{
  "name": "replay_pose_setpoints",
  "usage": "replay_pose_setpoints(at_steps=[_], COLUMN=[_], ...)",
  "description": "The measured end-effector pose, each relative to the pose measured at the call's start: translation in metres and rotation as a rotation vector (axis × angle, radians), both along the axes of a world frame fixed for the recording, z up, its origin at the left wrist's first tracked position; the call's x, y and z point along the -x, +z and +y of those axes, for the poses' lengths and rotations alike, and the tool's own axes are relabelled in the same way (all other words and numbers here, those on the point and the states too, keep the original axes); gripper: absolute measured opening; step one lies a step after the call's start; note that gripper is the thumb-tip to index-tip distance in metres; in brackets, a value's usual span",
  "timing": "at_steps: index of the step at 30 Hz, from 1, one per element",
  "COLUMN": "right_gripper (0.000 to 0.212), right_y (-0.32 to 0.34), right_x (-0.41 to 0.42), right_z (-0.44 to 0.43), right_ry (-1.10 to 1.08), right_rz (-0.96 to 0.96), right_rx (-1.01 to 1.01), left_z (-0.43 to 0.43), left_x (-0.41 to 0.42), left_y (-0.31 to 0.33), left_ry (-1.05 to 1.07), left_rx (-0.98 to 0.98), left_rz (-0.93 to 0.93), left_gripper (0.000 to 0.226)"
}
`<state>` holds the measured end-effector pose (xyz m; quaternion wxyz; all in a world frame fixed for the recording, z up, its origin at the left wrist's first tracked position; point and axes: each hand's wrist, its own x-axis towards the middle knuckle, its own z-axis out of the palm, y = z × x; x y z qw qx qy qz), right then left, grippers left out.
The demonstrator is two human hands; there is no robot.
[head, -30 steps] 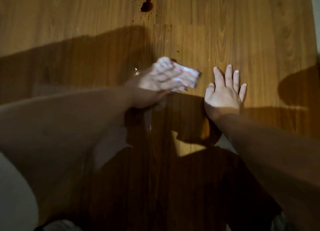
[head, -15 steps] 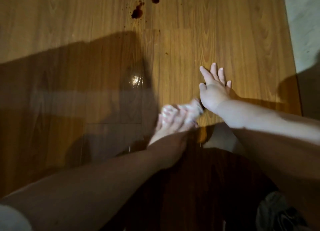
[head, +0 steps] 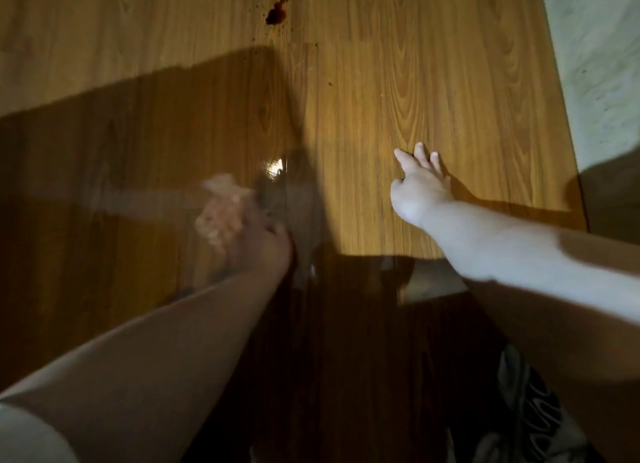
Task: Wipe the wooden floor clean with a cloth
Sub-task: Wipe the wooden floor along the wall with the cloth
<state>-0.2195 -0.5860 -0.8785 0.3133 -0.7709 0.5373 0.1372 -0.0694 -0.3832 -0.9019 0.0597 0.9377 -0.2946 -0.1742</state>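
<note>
The left hand [head: 260, 242], in shadow left of centre, is on a pale, crumpled cloth [head: 221, 213] that bunches out from its upper-left side. Both are smeared by motion blur, so I cannot tell whether the fingers curl round the cloth or press it flat. The cloth lies on the shaded part of the wooden floor [head: 433, 81], just left of a small bright glare spot [head: 275, 168] on the boards. The left forearm runs down to the lower left corner, where a light sleeve [head: 31, 435] shows. Well apart, right of centre, the right hand [head: 419, 189] rests on the lit boards with its fingers straight and spread, holding nothing; its forearm leaves by the right edge. At the top centre of the frame, far from both hands, dark reddish-brown stains [head: 276, 13] sit on the wood with fine specks round them. A pale surface [head: 595, 64] borders the floor at the upper right, and black patterned fabric [head: 530, 417] shows at the lower right.
</note>
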Motion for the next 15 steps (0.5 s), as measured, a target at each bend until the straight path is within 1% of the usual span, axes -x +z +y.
replay_pose_setpoints(at_steps=[1, 2, 3, 4, 5, 6, 7, 8, 9, 10, 12, 13, 14, 15], right_gripper=[0.057, 0.056, 0.056, 0.055, 0.055, 0.055, 0.056, 0.055, 0.054, 0.052, 0.049, 0.049, 0.048, 0.048], right_y=[0.002, 0.004, 0.007, 0.008, 0.009, 0.009, 0.009, 0.009, 0.011, 0.014, 0.025, 0.032, 0.039, 0.045], right_x=[-0.001, -0.001, 0.000, 0.001, 0.004, 0.006, 0.008, 0.009, 0.006, 0.001, -0.018, -0.029, -0.042, -0.053], right_z=[0.002, 0.004, 0.006, 0.007, 0.008, 0.011, 0.015, 0.020, 0.025, 0.031, 0.048, 0.056, 0.064, 0.072], right_ry=[-0.009, -0.015, -0.016, -0.016, -0.015, -0.022, -0.047, -0.111, -0.207, -0.319, -0.465, -0.488, -0.494, -0.502], right_rz=[0.004, 0.002, 0.000, 0.001, 0.004, 0.004, -0.008, -0.043, -0.102, -0.173, -0.290, -0.329, -0.368, -0.402], right_rx=[-0.025, -0.036, -0.036, -0.048, -0.058, -0.069, -0.090, -0.120, -0.151, -0.175, -0.230, -0.285, -0.358, -0.438], left_z=[-0.003, -0.002, 0.000, 0.002, 0.004, 0.006, 0.009, 0.014, 0.016, 0.019, 0.020, 0.015, 0.008, 0.001], left_x=[0.034, 0.063, 0.080, 0.077, 0.061, 0.042, 0.019, -0.001, -0.021, -0.037, -0.068, -0.080, -0.089, -0.094], left_y=[0.003, 0.007, 0.014, 0.012, 0.006, 0.004, 0.001, 0.004, 0.010, 0.016, 0.031, 0.038, 0.050, 0.061], left_ry=[-0.166, -0.399, -0.699, -0.960, -1.107, -1.109, -1.016, -0.868, -0.669, -0.462, -0.048, 0.185, 0.373, 0.481], left_rx=[0.077, 0.128, 0.110, 0.051, 0.005, 0.005, 0.057, 0.150, 0.227, 0.262, 0.214, 0.208, 0.237, 0.312], left_rz=[0.032, 0.133, 0.184, 0.195, 0.192, 0.157, 0.127, 0.130, 0.134, 0.121, 0.037, 0.070, 0.197, 0.406], left_gripper=[0.062, 0.063, 0.065, 0.067, 0.070, 0.074, 0.077, 0.077, 0.074, 0.067, 0.045, 0.037, 0.033, 0.028])
